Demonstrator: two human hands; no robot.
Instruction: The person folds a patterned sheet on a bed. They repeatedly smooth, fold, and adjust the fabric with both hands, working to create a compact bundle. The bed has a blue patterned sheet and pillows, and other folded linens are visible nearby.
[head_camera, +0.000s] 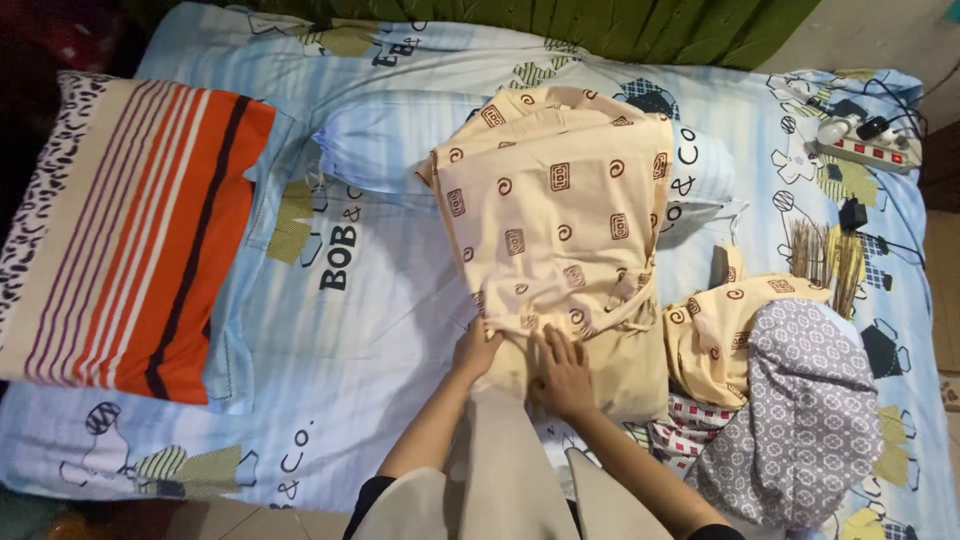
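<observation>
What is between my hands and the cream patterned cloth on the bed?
Nothing visible: the left hand and the right hand both rest directly on the near edge of the cream patterned cloth.

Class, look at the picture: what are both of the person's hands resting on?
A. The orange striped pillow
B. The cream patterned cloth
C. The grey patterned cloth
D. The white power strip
B: the left hand and right hand both press flat on the near edge of the cream patterned cloth, laid over the blue bedsheet.

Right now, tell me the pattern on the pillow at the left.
Orange, white and dark stripes on the pillow; head view.
</observation>
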